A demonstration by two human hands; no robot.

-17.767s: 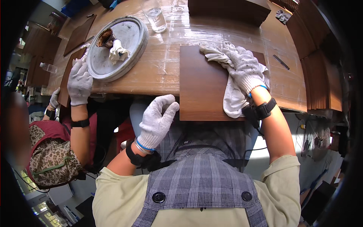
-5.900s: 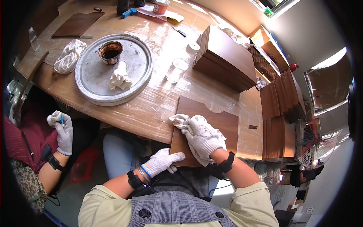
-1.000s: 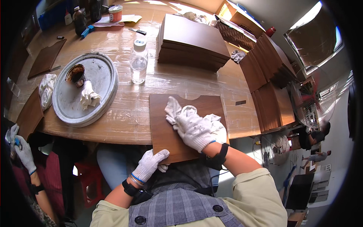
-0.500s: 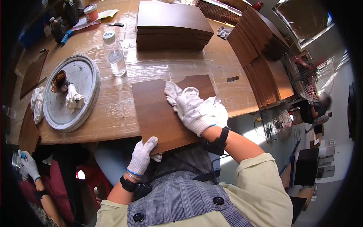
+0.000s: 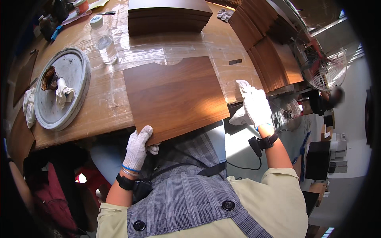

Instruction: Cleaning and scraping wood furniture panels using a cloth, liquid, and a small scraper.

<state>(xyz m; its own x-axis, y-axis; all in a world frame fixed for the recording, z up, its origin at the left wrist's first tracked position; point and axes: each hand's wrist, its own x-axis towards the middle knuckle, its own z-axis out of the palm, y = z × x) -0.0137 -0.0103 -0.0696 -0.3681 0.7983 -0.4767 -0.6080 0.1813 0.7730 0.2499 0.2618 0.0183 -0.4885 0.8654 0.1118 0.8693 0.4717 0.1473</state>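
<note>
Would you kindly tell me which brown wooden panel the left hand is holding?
The notched panel in the centre foreground: the left hand grips its near-left corner, while no hand touches the stacked panels beyond.

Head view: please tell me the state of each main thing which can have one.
Board: notched edge, gripped at near left corner
Left hand: gloved, closed on the board
Right hand: gloved, beside the board, gripping cloth
Cloth: bunched
Bottle: capped, standing, partly filled
Cup: uncovered, stained inside
Rag: crumpled
Stack: piled flat
Fan: running or stopped, cannot tell
</note>
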